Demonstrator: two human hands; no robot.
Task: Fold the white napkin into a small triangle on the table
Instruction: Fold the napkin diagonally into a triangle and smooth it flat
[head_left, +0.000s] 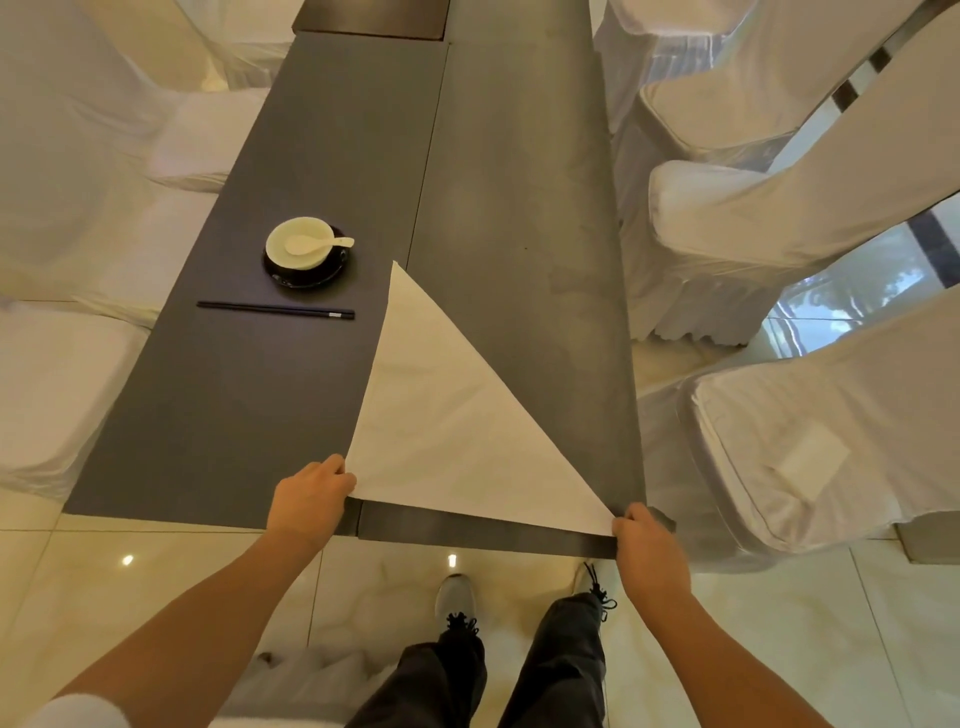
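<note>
The white napkin (452, 415) is lying flat in the lower middle of the frame. It is showing as one big triangle, with its bottom edge running close along the near edge of the dark table (223, 415) and its tip pointing up toward the centre of the picture.

The left hand (311, 499) is sitting at the napkin's lower left corner with its fingers curled in, pinching that corner right at the table edge. Over at lower right, the right hand (649, 545) is doing the same job: its fingers are bent over the table's near edge and nipping the napkin's right-hand point. Between the two hands the cloth is lying smooth, with only faint creases showing.

Up and to the left of the napkin's tip, a pale bowl (300, 244) is standing on a black saucer (306, 278), and a white spoon (317, 243) is resting inside it with its handle sticking out to the right. Just below that, a pair of black chopsticks (275, 310) is lying crosswise on the table, well apart from the napkin.

White-covered chairs (779, 218) are lining both sides of the frame, and at the bottom the person's dark trousers and grey shoes (456, 597) are showing against the glossy tiled floor (156, 561).
</note>
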